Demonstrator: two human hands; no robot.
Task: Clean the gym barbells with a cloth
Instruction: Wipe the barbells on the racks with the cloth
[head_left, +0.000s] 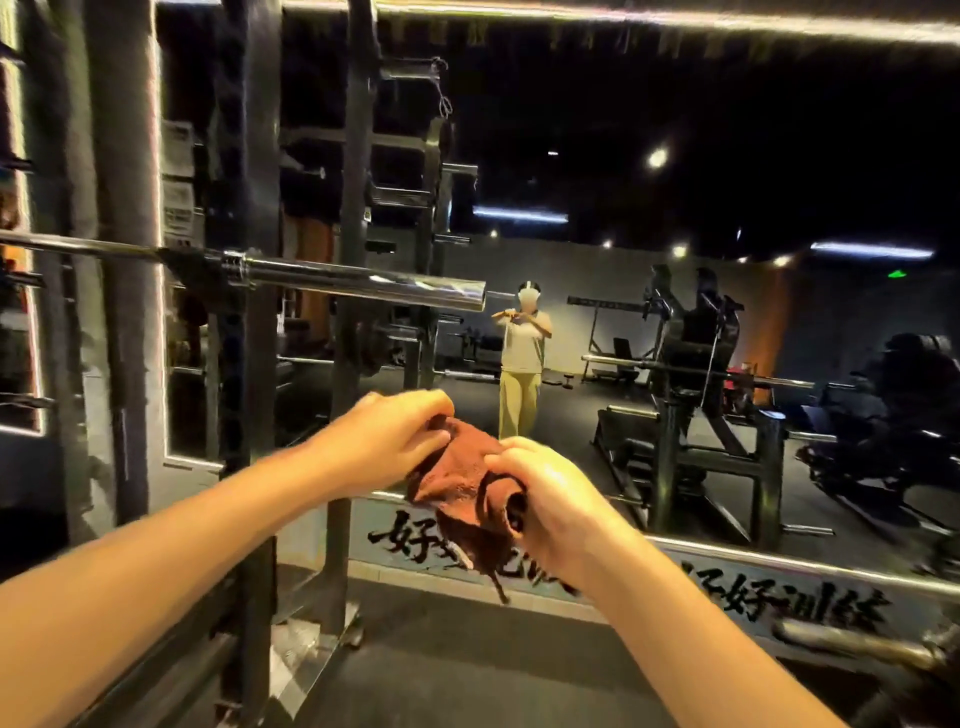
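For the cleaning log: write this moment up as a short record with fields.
left hand: pinches the cloth's upper edge
right hand: grips the cloth's right side
cloth: brown, bunched, held up between both hands
barbell: lies level on the rack, up and to the left of the hands; chrome end carries no plates
contact: cloth is apart from the barbell; wiping not yet begun
mirror: straight ahead

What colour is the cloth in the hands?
Reddish brown. The cloth shows best in the head view, the only one.
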